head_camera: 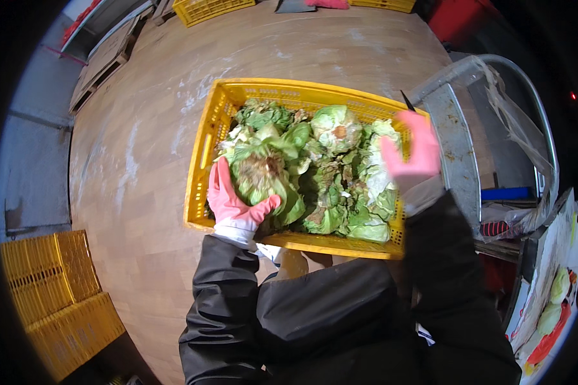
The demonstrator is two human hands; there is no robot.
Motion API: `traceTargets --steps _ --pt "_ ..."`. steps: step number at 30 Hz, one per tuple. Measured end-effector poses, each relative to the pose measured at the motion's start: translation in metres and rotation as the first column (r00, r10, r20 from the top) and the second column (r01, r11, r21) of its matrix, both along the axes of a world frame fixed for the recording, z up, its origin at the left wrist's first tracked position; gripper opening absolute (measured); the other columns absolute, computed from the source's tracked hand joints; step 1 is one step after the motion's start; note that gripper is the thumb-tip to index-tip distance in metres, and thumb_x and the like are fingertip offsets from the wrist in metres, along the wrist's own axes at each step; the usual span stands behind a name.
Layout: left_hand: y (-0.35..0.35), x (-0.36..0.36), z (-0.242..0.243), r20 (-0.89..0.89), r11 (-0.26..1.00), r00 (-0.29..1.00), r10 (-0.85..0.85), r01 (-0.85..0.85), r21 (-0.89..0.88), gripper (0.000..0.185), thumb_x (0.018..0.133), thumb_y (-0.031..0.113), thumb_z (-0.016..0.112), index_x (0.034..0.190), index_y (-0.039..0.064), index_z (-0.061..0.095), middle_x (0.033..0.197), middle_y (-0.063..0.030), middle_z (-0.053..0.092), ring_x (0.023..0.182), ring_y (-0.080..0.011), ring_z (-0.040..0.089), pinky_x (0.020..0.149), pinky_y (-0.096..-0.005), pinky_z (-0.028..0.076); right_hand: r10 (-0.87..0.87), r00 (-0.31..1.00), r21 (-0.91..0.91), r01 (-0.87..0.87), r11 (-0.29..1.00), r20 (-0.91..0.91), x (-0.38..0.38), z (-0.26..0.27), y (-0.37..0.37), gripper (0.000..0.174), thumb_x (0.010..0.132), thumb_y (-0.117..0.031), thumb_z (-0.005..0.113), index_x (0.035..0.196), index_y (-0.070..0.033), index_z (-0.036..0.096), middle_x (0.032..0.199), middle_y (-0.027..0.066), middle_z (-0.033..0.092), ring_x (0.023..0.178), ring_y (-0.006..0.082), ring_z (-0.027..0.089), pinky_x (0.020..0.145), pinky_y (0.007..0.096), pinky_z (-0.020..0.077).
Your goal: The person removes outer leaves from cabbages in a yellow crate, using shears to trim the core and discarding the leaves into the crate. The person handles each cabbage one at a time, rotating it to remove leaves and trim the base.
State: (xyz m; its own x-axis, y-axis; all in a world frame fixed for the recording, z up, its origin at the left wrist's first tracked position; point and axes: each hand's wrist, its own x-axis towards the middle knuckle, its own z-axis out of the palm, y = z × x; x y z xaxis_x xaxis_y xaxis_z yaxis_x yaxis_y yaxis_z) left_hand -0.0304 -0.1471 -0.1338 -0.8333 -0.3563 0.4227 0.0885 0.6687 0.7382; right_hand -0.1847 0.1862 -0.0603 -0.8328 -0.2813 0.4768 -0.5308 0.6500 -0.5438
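Observation:
A yellow plastic crate full of lettuce heads and loose leaves lies before me. My left hand, in a pink glove, grips a green lettuce head at the crate's left side; the head shows a brown, withered patch on top. Over the crate's right end is my right hand, also pink-gloved and blurred, with a dark pointed blade sticking out beyond its fingers. Its handle is hidden. Another head with a brown cut stem rests near the crate's far wall.
Right of the crate stands a metal cart with a curved tube handle and torn plastic film. Yellow crates are stacked at lower left. A wooden pallet lies at upper left. Cabbage-like heads sit on a surface at far right.

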Motion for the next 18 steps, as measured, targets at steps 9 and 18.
traceTargets --steps 9,18 --pt "0.016 -0.002 0.007 0.299 0.966 0.953 0.057 0.023 -0.257 0.129 0.071 0.055 0.084 0.156 -0.013 0.016 0.157 -0.0384 0.028 0.146 -0.0503 0.031 0.123 -0.052 0.025 -0.55 0.724 0.53 0.299 0.794 0.415 -0.088 -0.095 0.106 0.059 0.094 -0.026 0.066 0.141 0.005 0.05 0.125 0.0326 0.063 0.119 0.0457 0.061 0.102 0.0459 0.0495" --pt "0.008 -0.028 -0.022 0.225 0.996 0.971 0.084 -0.085 -0.003 0.127 0.065 0.064 0.084 0.156 -0.001 0.025 0.157 -0.0204 0.036 0.143 -0.0363 0.038 0.118 -0.0456 0.033 0.289 0.517 -0.276 -0.103 0.956 0.806 0.077 -0.001 -0.041 0.044 0.103 -0.04 0.063 0.13 -0.005 0.061 0.092 0.009 0.07 0.085 0.0175 0.067 0.075 0.0335 0.0548"
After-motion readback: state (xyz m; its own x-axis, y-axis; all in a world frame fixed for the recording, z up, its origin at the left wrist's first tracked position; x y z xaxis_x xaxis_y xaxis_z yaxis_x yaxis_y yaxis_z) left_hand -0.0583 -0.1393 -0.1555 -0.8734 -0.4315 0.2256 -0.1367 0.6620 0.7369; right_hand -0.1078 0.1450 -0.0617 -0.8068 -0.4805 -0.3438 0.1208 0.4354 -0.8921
